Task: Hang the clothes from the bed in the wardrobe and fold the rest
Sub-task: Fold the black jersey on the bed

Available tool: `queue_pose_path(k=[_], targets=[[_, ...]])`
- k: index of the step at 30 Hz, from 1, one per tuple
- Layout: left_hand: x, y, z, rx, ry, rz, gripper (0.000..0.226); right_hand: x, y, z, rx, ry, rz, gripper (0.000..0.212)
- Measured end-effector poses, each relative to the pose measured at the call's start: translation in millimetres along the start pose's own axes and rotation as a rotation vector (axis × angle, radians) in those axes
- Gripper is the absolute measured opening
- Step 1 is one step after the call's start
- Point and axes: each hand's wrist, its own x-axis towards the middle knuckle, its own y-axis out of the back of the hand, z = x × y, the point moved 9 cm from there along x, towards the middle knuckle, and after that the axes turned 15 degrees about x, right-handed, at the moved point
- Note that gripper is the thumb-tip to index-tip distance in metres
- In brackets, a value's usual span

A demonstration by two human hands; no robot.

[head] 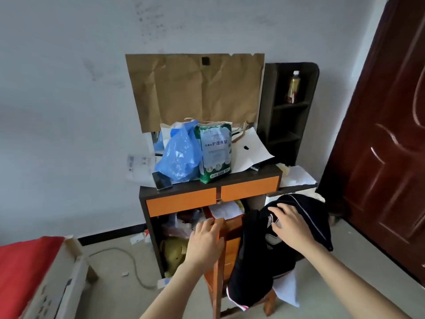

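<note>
A black garment with white trim hangs draped over the back of an orange wooden chair in front of the dressing table. My left hand rests on the top of the chair back, fingers curled over its edge. My right hand lies flat on the upper part of the black garment, fingers spread. A corner of the bed with a red cover shows at the lower left.
The dark dressing table with orange drawers carries a blue plastic bag, a green pack and a phone. Clutter fills the space beneath. A dark shelf and brown door stand right. A cable lies on the floor.
</note>
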Motion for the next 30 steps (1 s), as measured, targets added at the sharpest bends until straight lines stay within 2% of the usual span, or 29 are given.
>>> queue_pose_path(k=[8,13,21,24,28,30], targets=[[58,-35,38,0.131,0.095,-0.081,0.048,57,-30,24,-0.108,0.159,-0.236,0.066],[65,-48,36,0.199,0.168,-0.11,0.049,61,-61,26,-0.074,0.294,-0.335,0.054],[63,-51,31,0.172,0.247,-0.086,0.048,57,-63,20,0.012,0.384,-0.257,0.044],[62,-51,30,0.153,0.252,-0.089,0.047,53,-54,11,0.094,0.411,-0.134,0.039],[63,-56,28,0.092,0.262,-0.139,0.051,44,-50,4,-0.031,0.443,-0.161,0.036],[62,-59,26,0.034,0.275,-0.172,0.056,37,-21,-8,0.023,0.474,-0.063,0.029]])
